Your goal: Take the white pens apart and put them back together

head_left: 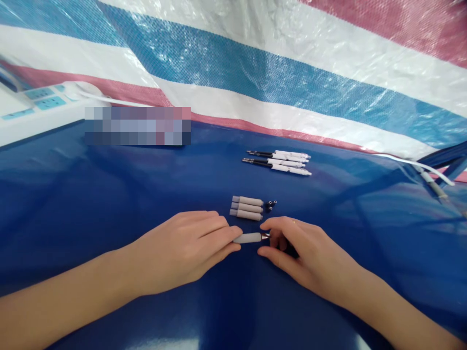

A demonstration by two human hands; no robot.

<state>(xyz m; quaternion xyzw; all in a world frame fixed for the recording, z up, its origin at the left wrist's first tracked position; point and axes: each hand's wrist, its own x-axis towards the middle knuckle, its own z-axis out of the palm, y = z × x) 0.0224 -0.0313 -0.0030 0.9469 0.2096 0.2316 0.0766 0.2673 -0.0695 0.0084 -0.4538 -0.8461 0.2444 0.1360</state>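
Note:
My left hand [197, 243] is closed around the rear of a pen [250, 237] with a light grey grip, pinching it between thumb and fingers. The pen's pointed tip faces right; its back end is hidden under my palm. Around that tip, my right hand [302, 248] is held with thumb and index finger apart and the other fingers curled behind. Whether those curled fingers touch the tip is unclear. Just beyond the pen lie three grey pen grip barrels [248, 207] side by side, with a few small black pen tips [270, 206] at their right.
Further back, three white pen bodies [290, 162] with exposed black refills lie in a row. A white power strip [47, 104] stands at the far left beside a blurred-out object [137, 126]. A striped plastic sheet [233, 58] hangs behind the blue table [164, 180]. A white cable [412, 161] runs at right.

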